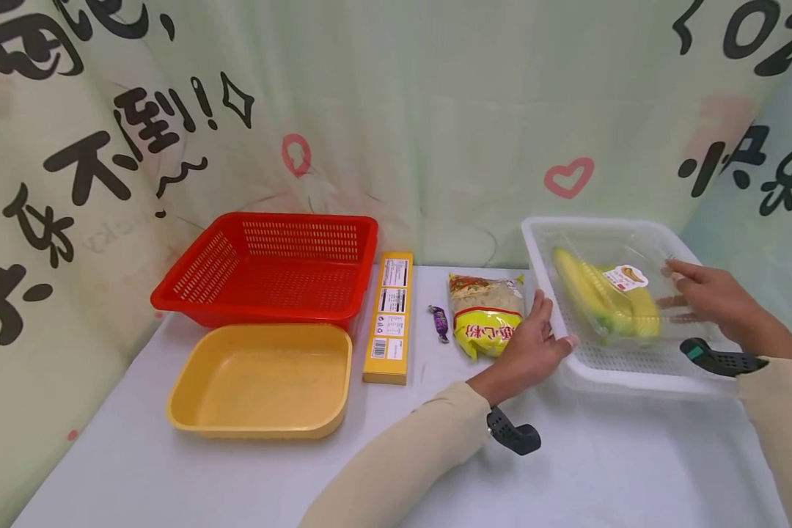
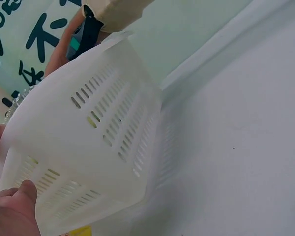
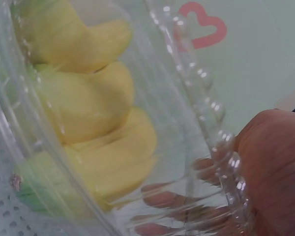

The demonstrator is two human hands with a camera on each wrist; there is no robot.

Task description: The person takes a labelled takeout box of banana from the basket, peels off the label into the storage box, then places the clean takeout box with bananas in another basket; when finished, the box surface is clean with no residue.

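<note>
My left hand grips the left rim of a white perforated basket. In the left wrist view its fingers lie against the outer wall, which stands tilted there. My right hand holds the right edge of a clear plastic box over the basket. Its fingertips show through the plastic. Inside the box lie yellow bananas with greenish ends, and a white label sits on the lid.
A red perforated basket and a yellow tub stand at left. Beside them lie a yellow carton, a purple wrapped candy and a bag of powder, close to my left hand. A printed curtain hangs behind the table.
</note>
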